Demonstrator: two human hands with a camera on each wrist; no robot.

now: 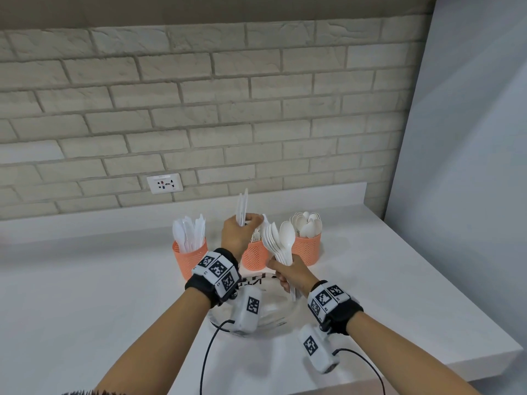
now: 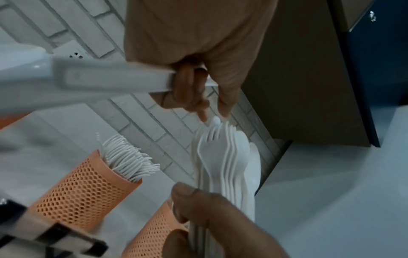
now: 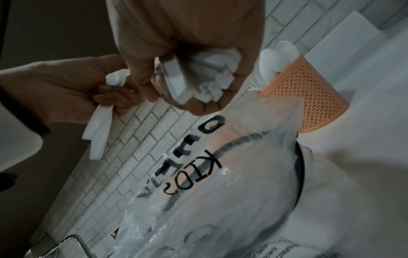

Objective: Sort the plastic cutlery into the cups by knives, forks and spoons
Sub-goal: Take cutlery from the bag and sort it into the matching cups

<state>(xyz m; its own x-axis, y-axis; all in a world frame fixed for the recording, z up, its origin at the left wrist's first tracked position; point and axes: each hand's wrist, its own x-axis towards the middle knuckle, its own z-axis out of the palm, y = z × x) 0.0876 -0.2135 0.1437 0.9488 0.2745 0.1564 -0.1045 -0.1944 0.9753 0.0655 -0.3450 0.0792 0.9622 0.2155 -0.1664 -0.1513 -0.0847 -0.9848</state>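
Three orange mesh cups stand in a row: the knife cup (image 1: 188,259) at the left, the fork cup (image 1: 254,255) in the middle, the spoon cup (image 1: 307,249) at the right. My left hand (image 1: 245,222) is raised above the fork cup and grips a few white knives (image 1: 242,205) upright. In the left wrist view its fingers (image 2: 189,87) curl round the knife handles (image 2: 106,78). My right hand (image 1: 282,276) grips a fanned bundle of spoons and forks (image 1: 278,242) by the handles, in front of the spoon cup. The right wrist view has the handle ends (image 3: 209,78) in my fist.
A glass bowl (image 1: 273,317) with a clear printed plastic bag (image 3: 209,174) lies under my wrists. The white counter (image 1: 85,280) ends at a brick wall with a socket (image 1: 164,183) behind the cups and at an edge on the right.
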